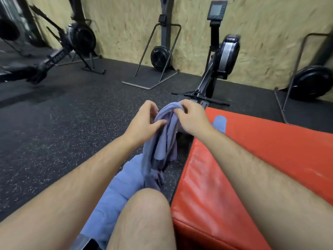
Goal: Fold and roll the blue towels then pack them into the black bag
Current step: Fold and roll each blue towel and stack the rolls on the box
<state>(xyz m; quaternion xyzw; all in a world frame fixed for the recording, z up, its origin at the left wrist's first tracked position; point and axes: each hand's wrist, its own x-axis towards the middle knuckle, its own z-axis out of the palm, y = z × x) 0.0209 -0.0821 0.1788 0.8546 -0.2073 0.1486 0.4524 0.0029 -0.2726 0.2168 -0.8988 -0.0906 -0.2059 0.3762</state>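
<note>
A crumpled blue towel [163,141] hangs in the air in front of me, its lower end drooping toward my knee. My right hand [192,118] grips its bunched top from the right. My left hand [144,121] pinches a fold on its left side with thumb and fingers. Another blue towel [115,192] lies spread on the floor beside my leg. A small blue piece of cloth [219,123] shows on the red pad behind my right wrist. No black bag is in view.
A red padded box [243,177] stands at my right. My bare knee [146,213] is in the foreground. Rowing machines [223,58] and stands [160,55] line the chipboard wall across the dark rubber floor [63,123].
</note>
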